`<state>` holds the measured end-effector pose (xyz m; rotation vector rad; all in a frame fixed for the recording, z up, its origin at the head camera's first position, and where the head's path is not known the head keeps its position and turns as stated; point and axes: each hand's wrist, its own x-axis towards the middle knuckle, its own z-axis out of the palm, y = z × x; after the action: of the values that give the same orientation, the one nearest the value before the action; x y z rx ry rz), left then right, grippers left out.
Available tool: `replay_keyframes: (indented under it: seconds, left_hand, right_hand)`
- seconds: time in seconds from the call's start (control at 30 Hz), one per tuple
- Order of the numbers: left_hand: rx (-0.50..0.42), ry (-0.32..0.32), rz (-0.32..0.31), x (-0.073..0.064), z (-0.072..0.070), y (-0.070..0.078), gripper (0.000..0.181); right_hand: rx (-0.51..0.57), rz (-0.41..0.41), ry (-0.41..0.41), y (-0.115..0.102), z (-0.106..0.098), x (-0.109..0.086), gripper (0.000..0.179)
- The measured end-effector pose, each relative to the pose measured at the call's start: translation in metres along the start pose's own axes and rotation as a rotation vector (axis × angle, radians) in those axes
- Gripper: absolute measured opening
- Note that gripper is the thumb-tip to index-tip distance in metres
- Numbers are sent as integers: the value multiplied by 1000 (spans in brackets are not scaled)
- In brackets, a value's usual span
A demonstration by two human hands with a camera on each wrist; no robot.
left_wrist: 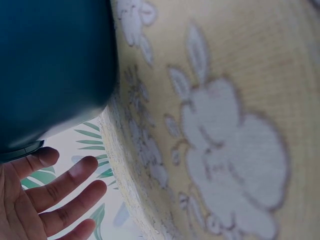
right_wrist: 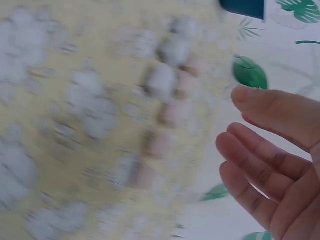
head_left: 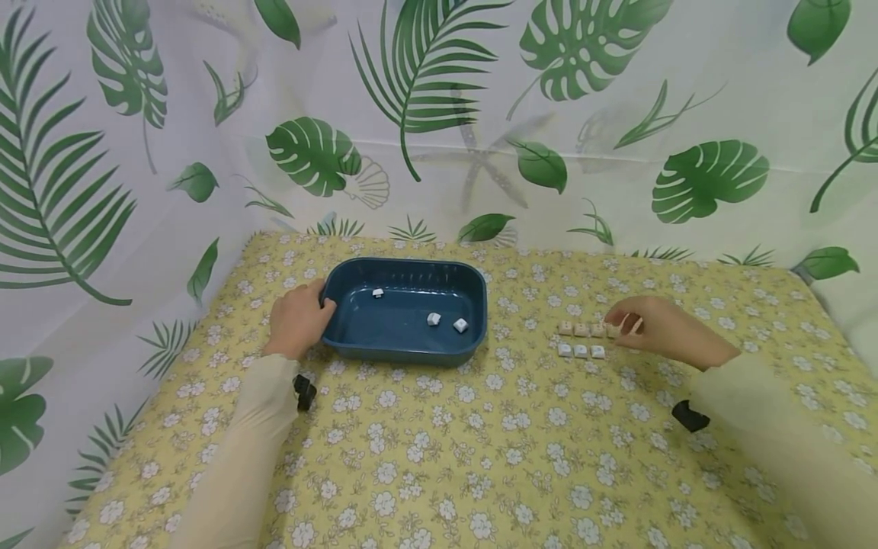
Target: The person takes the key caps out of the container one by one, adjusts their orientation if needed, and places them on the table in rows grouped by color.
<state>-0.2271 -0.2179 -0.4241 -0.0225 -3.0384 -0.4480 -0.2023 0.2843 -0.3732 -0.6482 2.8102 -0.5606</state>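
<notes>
My left hand (head_left: 295, 320) holds the left rim of a dark blue rectangular tray (head_left: 405, 355), thumb over the edge. In the left wrist view its other fingers (left_wrist: 65, 192) spread loosely beside and under the tray's lip. Three white keycaps, among them one near the right end (head_left: 460, 325), lie inside the tray. At the right end of a row of beige keycaps (head_left: 581, 329) is my right hand (head_left: 655, 328), partly covering that end. Its thumb and fingers stand apart with nothing between them in the right wrist view. Three white keycaps (head_left: 581, 351) line up just in front of the beige row.
A yellow flowered cloth (head_left: 439, 457) covers the table. Behind and to the left hangs a white curtain (head_left: 425, 198) with green leaf prints. The tray stands left of the keycap rows, with a stretch of cloth between.
</notes>
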Motion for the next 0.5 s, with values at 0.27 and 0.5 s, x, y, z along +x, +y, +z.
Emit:
replay_keyframes:
  seconds: [0.27,0.5]
  left_hand:
    - [9,-10,-6,0,-2,0,47]
    - [14,-20,-9,-1,-3,3,47]
  right_hand:
    - [-128,-58,17,-24,-41,10,28]
    - [-186,-142,39,-62,-68,33,24]
